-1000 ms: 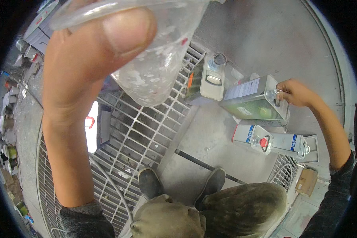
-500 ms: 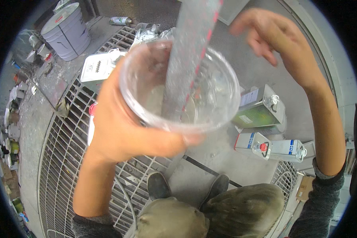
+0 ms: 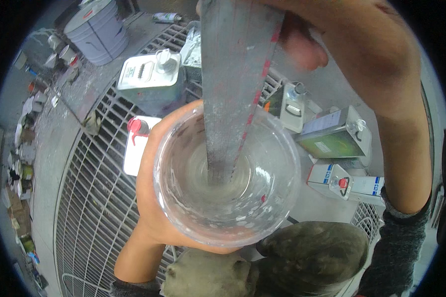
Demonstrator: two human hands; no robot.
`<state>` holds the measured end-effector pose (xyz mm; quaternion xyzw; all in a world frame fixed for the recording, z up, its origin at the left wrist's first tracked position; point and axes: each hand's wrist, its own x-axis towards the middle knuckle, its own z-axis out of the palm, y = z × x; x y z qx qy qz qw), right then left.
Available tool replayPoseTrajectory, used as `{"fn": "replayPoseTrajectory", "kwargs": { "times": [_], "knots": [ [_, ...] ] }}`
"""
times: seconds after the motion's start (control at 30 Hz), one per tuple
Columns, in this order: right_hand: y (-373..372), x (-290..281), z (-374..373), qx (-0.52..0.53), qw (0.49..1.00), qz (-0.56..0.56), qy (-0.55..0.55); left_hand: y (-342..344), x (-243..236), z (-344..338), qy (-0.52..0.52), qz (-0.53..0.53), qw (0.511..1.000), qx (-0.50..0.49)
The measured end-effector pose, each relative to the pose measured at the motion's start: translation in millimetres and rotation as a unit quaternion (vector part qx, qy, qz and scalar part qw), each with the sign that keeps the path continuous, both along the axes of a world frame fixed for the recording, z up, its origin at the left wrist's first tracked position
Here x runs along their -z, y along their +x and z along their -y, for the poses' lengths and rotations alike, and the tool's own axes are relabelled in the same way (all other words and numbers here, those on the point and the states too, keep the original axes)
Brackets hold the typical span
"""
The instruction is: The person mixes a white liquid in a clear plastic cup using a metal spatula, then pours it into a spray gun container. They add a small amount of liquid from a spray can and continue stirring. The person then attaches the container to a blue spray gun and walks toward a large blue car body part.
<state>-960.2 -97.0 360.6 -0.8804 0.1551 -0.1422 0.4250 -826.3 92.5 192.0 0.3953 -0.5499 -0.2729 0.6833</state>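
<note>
Compared with half a second ago, the clear plastic cup [image 3: 227, 180] sits closer under the camera, and the right hand [image 3: 352, 47] has closed onto the flat grey stir stick [image 3: 235, 84], which it had only been reaching toward. That stick now stands nearly upright with its lower end touching the bottom of the cup. The left hand [image 3: 151, 198] wraps the cup from the left and near side, fingers curled round its wall. The right hand grips the stick's top end at the far edge of the scene.

Judging by this, the step in hand is stirring or measuring inside the cup, which looks almost empty, with only specks on its wall. A next move would call for keeping the cup level. Below lie a metal floor grate [image 3: 89, 198], a rectangular tin can [image 3: 153, 81] far left, a grey pail [image 3: 96, 29], and cartons [image 3: 352, 183] to the right.
</note>
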Motion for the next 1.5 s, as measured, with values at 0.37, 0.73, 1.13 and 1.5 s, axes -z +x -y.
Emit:
{"fn": "replayPoseTrajectory", "kwargs": {
  "times": [0.37, 0.73, 1.13, 1.5],
  "knots": [
    [8.7, 23.4, 22.4, -0.019, 0.999, 0.030, 0.005, -15.2, 9.9, -17.7, 0.065, -0.112, 0.988, -0.079],
    [15.0, 53.1, 34.0, -0.023, 0.997, 0.064, 0.042, -37.7, 33.5, -9.8, 0.248, -0.189, 0.946, -0.092],
    [30.0, 83.6, 18.4, -0.012, 0.971, 0.180, 0.158, -19.7, 67.1, 5.8, 0.058, 0.037, 0.998, -0.014],
    [-32.8, 165.2, 94.1, 0.135, 0.985, 0.089, -0.064, -10.4, 80.2, -15.8, 0.050, 0.017, 0.995, -0.082]
  ]
}}
